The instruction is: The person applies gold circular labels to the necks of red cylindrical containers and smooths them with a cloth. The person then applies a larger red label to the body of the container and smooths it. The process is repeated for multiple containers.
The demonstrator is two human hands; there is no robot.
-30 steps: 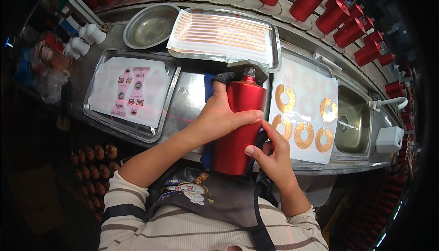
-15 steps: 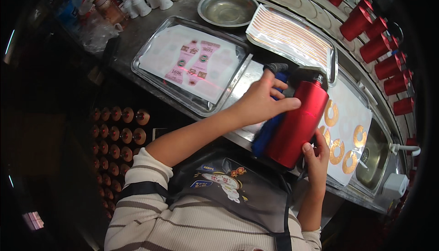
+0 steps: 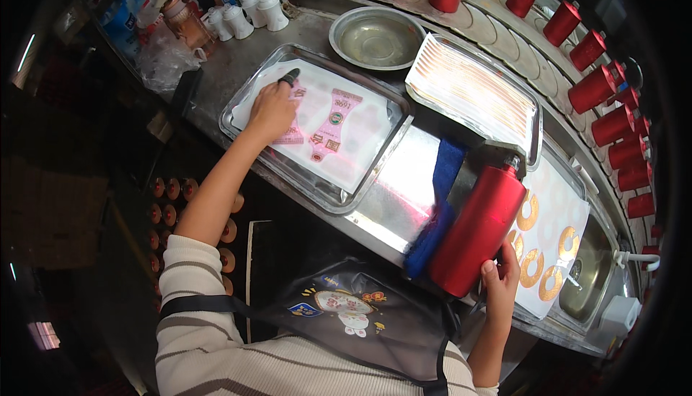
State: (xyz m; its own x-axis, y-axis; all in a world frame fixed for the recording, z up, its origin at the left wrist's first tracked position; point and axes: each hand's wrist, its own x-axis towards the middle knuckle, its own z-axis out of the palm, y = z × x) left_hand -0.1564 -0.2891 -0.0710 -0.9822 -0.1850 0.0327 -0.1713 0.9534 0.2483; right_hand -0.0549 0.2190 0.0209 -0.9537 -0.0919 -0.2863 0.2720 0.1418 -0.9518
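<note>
My left hand [image 3: 272, 113] is down on the left pink printed label [image 3: 294, 134], its fingers curled in against it. A black cover is on one fingertip, and the hand hides part of the label. Beside it, a second pink label [image 3: 334, 123] lies flat on white paper in a metal tray [image 3: 344, 204]. My right hand [image 3: 499, 278] holds the lower end of a glossy red bottle [image 3: 481, 224], thumb on the near side. The bottle lies tilted, its neck by a dark fixture [image 3: 497, 152]. Some of the right fingers are hidden behind the bottle.
A blue cloth [image 3: 441, 205] hangs beside the bottle. Behind stand a metal bowl [image 3: 346, 49] and a tray with a striped sheet [image 3: 476, 86]. Gold ring-shaped labels [image 3: 532, 268] lie on paper at right, before a sink [image 3: 577, 299]. Red bottles [image 3: 613, 123] stand along the curved conveyor.
My left hand has left the red bottle and reached over to the left pink label, which now sits farther from the other one. My right hand stays at the bottle's lower end.
</note>
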